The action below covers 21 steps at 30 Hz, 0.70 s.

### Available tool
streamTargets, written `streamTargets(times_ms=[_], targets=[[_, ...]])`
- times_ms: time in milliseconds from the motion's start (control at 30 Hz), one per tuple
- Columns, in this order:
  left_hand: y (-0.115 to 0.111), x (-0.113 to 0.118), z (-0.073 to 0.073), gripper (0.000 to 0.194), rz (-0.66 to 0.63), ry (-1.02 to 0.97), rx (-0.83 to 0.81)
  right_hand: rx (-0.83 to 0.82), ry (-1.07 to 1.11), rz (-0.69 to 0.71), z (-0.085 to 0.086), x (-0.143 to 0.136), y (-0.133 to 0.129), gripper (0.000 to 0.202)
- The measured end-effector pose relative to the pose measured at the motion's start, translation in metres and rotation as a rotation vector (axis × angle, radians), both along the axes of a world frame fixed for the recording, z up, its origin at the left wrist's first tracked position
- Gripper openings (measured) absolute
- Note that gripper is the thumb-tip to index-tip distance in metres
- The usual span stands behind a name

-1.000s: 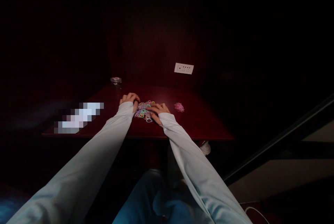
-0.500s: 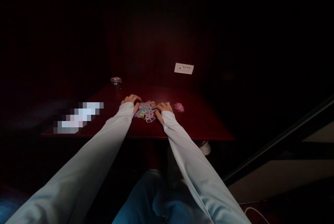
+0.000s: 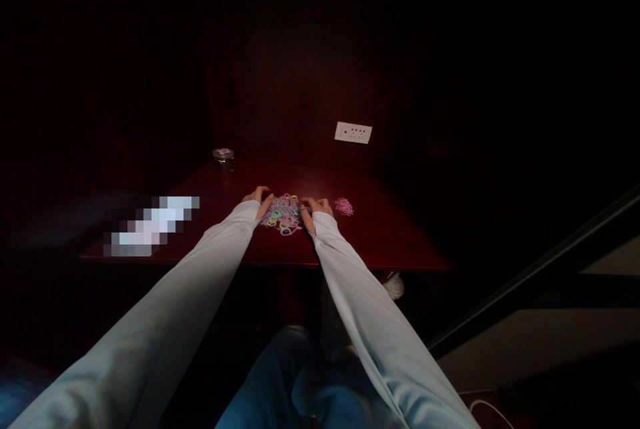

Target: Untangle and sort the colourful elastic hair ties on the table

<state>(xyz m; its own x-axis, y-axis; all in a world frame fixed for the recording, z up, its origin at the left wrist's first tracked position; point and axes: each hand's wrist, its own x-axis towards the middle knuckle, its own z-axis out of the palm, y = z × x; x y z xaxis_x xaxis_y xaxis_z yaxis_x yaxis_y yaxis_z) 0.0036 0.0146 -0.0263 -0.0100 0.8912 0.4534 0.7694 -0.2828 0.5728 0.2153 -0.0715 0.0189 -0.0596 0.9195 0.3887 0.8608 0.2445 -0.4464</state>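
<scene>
A pile of small multicoloured hair ties [image 3: 283, 214], pink, green, yellow and lilac, lies on the dark red table [image 3: 300, 252]. Against its left side rests my left hand [image 3: 258, 198], fingers bent and the thumb held apart. My right hand [image 3: 317, 206] is at the pile's right edge, its thumb and fingers spread. I see nothing gripped in either hand. Just right of my right hand is a smaller heap of pink bands [image 3: 344, 206].
A small clear round container [image 3: 223, 155] stands at the table's back left. On the left lies a blurred-out pale object [image 3: 155, 224]. A white socket plate [image 3: 353, 132] is on the wall behind. The table's front edge runs under my forearms.
My left hand has shifted slightly right and its fingers have drawn in. My right hand's fingers have pulled back from over the pile to its right edge.
</scene>
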Motion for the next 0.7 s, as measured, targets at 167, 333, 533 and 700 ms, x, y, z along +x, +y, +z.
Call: streamTargets(times_ms=[167, 333, 533, 700], targets=[[-0.011, 0.002, 0.006, 0.044, -0.102, 0.097, -0.062, 0.004, 0.017, 0.053, -0.001, 0.000, 0.001, 0.031], [-0.022, 0.004, 0.012, 0.053, -0.203, 0.116, -0.083, 0.029, 0.058, 0.074, -0.003, 0.001, 0.005, 0.029], [-0.017, 0.003, 0.008, 0.049, -0.256, 0.056, -0.018, 0.104, 0.067, 0.163, 0.002, 0.003, 0.002, 0.033], [-0.015, 0.005, 0.010, 0.041, -0.188, 0.110, 0.047, 0.087, 0.015, 0.271, -0.001, 0.002, 0.003, 0.035]])
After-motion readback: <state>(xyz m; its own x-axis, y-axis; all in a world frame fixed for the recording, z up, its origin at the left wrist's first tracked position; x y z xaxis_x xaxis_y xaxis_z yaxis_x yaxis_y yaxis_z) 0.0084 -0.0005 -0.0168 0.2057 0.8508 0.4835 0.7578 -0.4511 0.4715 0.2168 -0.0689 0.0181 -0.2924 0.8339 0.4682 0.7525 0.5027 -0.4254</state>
